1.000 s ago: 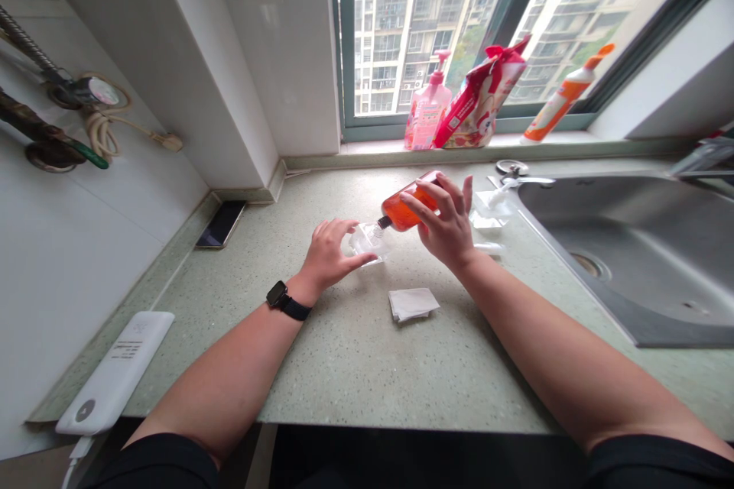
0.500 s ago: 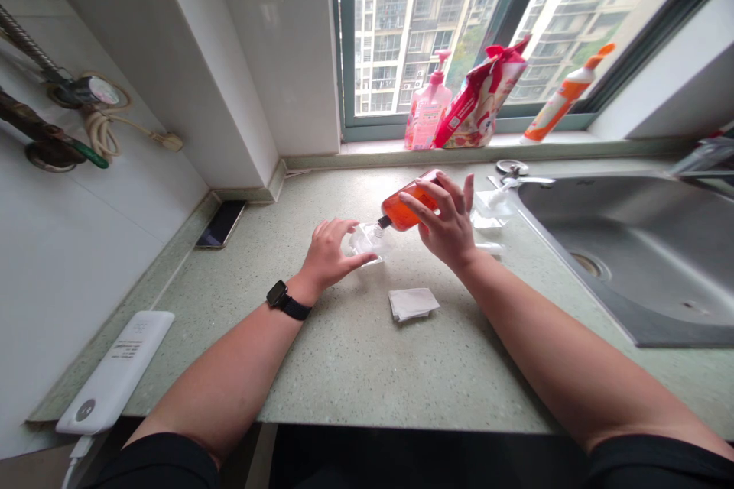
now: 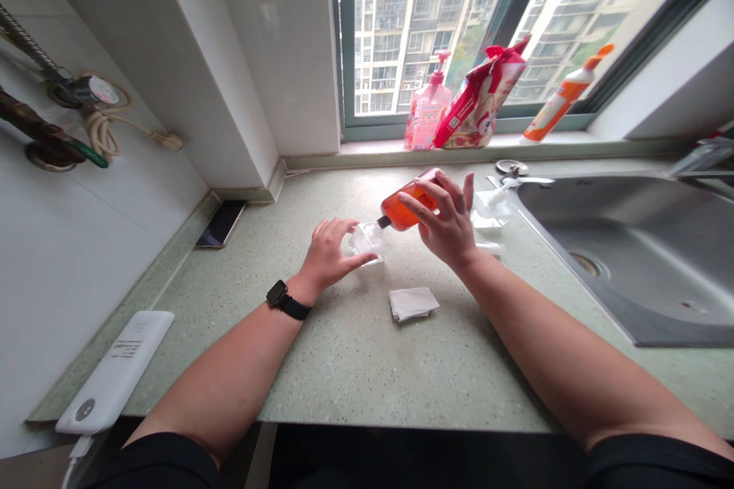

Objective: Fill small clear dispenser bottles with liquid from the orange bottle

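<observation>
My right hand (image 3: pixel 450 221) grips a bottle of orange-red liquid (image 3: pixel 406 206), tipped so that its dark neck points down to the left. That neck sits at the mouth of a clear bottle (image 3: pixel 365 241) standing on the counter. Thumb and fingers of my left hand (image 3: pixel 329 254) close around the clear bottle from its left side. Whether liquid is flowing between the two is too small to tell. A folded white tissue (image 3: pixel 413 303) lies on the counter in front of them. Behind my right hand is a white pump head (image 3: pixel 498 199), partly hidden.
A steel sink (image 3: pixel 622 237) is set into the counter (image 3: pixel 344 367) at right. On the windowsill stand a pink pump bottle (image 3: pixel 427 114), a red bag (image 3: pixel 479 103) and an orange-white bottle (image 3: pixel 565 99). A phone (image 3: pixel 222 224) and a white power bank (image 3: pixel 116 370) lie at left.
</observation>
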{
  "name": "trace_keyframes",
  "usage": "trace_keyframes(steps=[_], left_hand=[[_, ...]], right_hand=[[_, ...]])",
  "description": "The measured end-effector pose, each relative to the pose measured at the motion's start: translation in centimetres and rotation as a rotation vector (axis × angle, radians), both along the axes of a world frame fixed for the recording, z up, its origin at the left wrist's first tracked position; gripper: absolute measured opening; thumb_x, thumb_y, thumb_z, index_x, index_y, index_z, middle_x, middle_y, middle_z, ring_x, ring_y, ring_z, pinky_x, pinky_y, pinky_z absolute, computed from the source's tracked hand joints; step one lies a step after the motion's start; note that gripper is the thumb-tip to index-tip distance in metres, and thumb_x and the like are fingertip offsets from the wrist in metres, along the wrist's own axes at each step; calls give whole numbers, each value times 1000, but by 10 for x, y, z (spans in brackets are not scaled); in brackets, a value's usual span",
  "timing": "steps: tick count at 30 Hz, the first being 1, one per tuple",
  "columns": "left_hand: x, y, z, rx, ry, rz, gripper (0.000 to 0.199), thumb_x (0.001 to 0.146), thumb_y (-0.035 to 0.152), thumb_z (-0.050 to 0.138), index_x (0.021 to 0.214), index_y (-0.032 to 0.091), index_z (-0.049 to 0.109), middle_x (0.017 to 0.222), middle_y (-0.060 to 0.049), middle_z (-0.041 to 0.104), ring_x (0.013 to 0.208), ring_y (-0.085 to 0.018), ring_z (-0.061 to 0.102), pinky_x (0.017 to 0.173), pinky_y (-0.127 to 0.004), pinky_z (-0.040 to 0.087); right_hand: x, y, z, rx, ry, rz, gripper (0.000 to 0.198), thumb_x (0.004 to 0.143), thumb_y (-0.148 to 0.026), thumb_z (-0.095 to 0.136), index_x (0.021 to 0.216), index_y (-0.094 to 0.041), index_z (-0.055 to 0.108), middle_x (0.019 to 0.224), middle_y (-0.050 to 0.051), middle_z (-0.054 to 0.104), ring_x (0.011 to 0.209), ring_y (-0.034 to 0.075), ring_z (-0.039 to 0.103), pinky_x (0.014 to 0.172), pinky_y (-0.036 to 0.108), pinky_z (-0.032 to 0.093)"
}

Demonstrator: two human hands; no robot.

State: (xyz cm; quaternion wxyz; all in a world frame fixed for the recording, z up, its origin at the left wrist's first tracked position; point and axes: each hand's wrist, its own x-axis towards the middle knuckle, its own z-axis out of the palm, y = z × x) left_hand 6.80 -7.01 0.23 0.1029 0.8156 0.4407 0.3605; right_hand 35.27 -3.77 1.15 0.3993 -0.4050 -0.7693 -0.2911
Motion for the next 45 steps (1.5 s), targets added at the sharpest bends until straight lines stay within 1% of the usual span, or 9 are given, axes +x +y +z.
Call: trace_keyframes(steps=[4, 8, 11, 15, 21, 30, 36, 41, 45], left_hand=[[0, 0, 0, 7, 1, 1, 66, 83, 63, 86, 131, 23, 64, 115, -7, 74, 111, -30, 70, 109, -55, 48], [1, 1, 0, 13, 2, 2, 66, 82, 62, 87, 130, 24, 64, 114, -7, 75, 110, -30, 70, 109, -54, 49], [1, 0, 1, 7, 3, 5, 65, 82, 62, 87, 130, 24, 64, 115, -7, 75, 111, -30, 70, 108, -54, 49], [1, 0, 1, -2, 6, 6, 66, 82, 62, 87, 131, 24, 64, 115, -7, 75, 111, -31, 70, 108, -54, 49], [0, 0, 1, -5, -1, 1, 65, 84, 64, 85, 131, 25, 63, 116, -7, 74, 112, -30, 69, 111, -54, 48], [0, -1, 2, -9, 1, 4, 65, 84, 65, 84, 131, 25, 64, 116, -7, 74, 112, -30, 69, 109, -54, 49], [0, -1, 2, -12, 10, 4, 65, 84, 64, 85, 131, 25, 64, 116, -7, 74, 112, -30, 69, 107, -53, 50], [0, -1, 2, -7, 4, -1, 65, 84, 63, 85, 130, 24, 63, 116, -7, 74, 111, -30, 69, 108, -53, 49], [1, -1, 2, -12, 3, 2, 65, 84, 63, 86, 131, 25, 63, 116, -7, 74, 111, -30, 69, 108, -53, 49]], right_hand=[[1, 0, 0, -11, -2, 6, 97, 93, -5, 61, 164, -62, 30, 153, -3, 58, 153, 36, 46, 131, 79, 19], [1, 0, 0, -23, -2, -2, 98, 93, -5, 62, 164, -64, 27, 154, -3, 58, 154, 36, 45, 131, 78, 19], [1, 0, 1, -7, -9, -5, 98, 94, -5, 61, 164, -63, 26, 153, -3, 59, 153, 35, 46, 131, 78, 20], [0, 1, 1, 26, -16, -4, 94, 95, -6, 60, 164, -61, 29, 150, -1, 60, 152, 34, 47, 131, 77, 21], [2, 2, -1, -16, -9, -6, 96, 93, -5, 61, 163, -63, 30, 153, -3, 58, 153, 35, 45, 131, 78, 18], [2, 0, -1, -38, -28, -33, 93, 91, -5, 63, 162, -59, 37, 153, -1, 59, 155, 37, 43, 131, 78, 17], [2, 0, -1, -35, -16, -20, 93, 91, -5, 63, 161, -59, 37, 155, -1, 58, 156, 37, 43, 131, 77, 18], [1, 0, 0, 11, -14, 9, 92, 93, -4, 63, 162, -59, 37, 153, -1, 60, 155, 35, 44, 132, 76, 19], [1, 0, 1, -16, -17, -7, 95, 92, -4, 63, 162, -61, 34, 154, -2, 59, 154, 37, 45, 131, 77, 19]])
